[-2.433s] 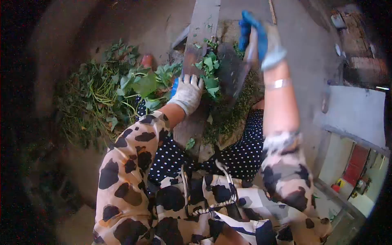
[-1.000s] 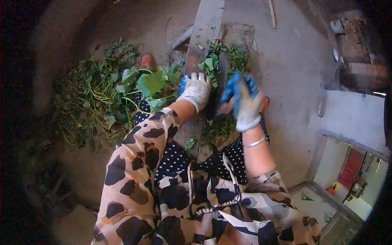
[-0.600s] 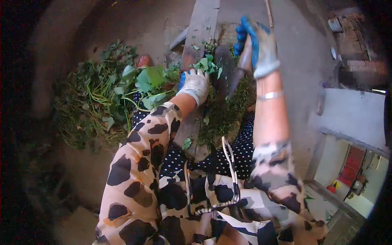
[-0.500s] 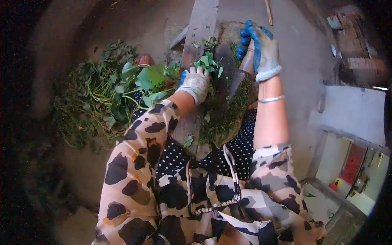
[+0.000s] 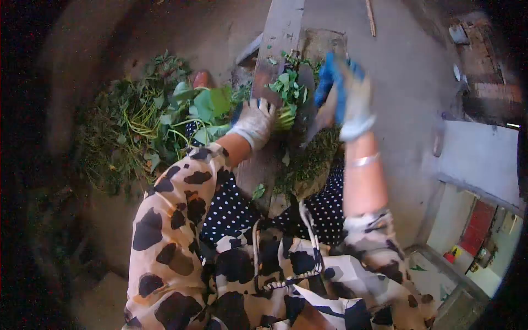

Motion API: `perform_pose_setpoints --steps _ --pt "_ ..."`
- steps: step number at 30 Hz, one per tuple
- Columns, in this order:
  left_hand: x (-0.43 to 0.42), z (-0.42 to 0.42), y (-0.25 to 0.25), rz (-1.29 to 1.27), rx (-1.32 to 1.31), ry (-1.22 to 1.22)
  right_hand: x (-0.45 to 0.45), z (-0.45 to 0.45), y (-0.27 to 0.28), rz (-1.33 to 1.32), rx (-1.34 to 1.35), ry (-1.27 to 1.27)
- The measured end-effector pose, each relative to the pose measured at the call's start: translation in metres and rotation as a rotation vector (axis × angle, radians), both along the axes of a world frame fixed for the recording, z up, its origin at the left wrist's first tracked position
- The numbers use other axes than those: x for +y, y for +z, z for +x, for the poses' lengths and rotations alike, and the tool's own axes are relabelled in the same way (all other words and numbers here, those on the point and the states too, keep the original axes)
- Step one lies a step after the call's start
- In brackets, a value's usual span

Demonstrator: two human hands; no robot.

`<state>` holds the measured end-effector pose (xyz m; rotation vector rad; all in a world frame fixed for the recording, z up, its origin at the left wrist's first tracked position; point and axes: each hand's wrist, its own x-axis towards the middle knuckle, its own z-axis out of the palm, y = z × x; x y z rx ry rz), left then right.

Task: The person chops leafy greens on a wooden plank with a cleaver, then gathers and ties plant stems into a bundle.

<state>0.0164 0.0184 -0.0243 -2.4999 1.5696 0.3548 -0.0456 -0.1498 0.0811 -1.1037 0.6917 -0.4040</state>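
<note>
Pressed down on the long grey wooden plank (image 5: 285, 26), my left hand (image 5: 254, 122), in a white cloth glove with blue coating, is closed around a bunch of leafy green stems (image 5: 285, 117). Pale stem ends poke out on the right of my fist; broad leaves spread out on its left, towards the tangled heap of green vines (image 5: 129, 124). My right hand (image 5: 341, 91), gloved alike, is blurred but wrapped around the light wooden handle of a dark-bladed chopping tool (image 5: 326, 111), just right of the stems.

I judge the bunch light, soft and bendy, its leaves easily torn and its stems perhaps slick with sap. It is best gripped firmly across the stems, a little behind their ends, fingertips tucked back. The tool seems stiff and blade-heavy, so I'd hold its handle only.
</note>
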Motion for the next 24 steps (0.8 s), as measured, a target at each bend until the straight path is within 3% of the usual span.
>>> perform_pose_setpoints --steps 1,3,6,8,10,12,15,17,19,22,23,24 --pt "0.0 -0.004 -0.001 0.003 -0.01 0.002 -0.045 0.019 -0.026 -0.548 -0.224 0.202" --pt "-0.005 -0.004 0.008 0.059 0.048 0.011 -0.091 0.066 -0.016 -0.158 -0.015 0.168" --pt "-0.013 0.005 0.003 0.054 0.127 0.064 -0.078 0.072 0.012 -0.066 0.051 0.188" --pt "-0.016 0.002 0.0 0.038 0.107 0.082 -0.115 0.05 -0.096 -0.562 -0.104 0.185" --pt "-0.015 0.001 -0.008 0.014 0.084 0.122 0.009 -0.005 0.004 -0.106 -0.079 -0.096" --pt "-0.013 -0.003 -0.014 0.01 0.022 0.08 0.042 -0.031 -0.025 -0.175 -0.122 -0.154" --pt "-0.004 -0.013 -0.002 -0.003 0.025 0.057 -0.01 -0.004 -0.052 -0.41 -0.056 -0.178" --pt "0.0 -0.019 -0.003 -0.032 -0.004 0.014 -0.037 0.031 0.009 -0.16 0.059 0.098" --pt "-0.004 -0.017 -0.009 0.008 0.001 0.012 -0.08 0.068 0.011 -0.189 0.038 0.217" --pt "-0.016 -0.011 0.001 0.055 0.036 0.045 -0.092 0.075 0.003 -0.124 0.022 0.185" --pt "-0.022 -0.007 0.005 0.084 0.08 0.118 -0.059 0.062 0.019 -0.875 -0.039 0.361" --pt "-0.026 -0.005 0.008 0.108 0.124 0.194 -0.021 0.025 0.037 -0.356 0.03 0.159"
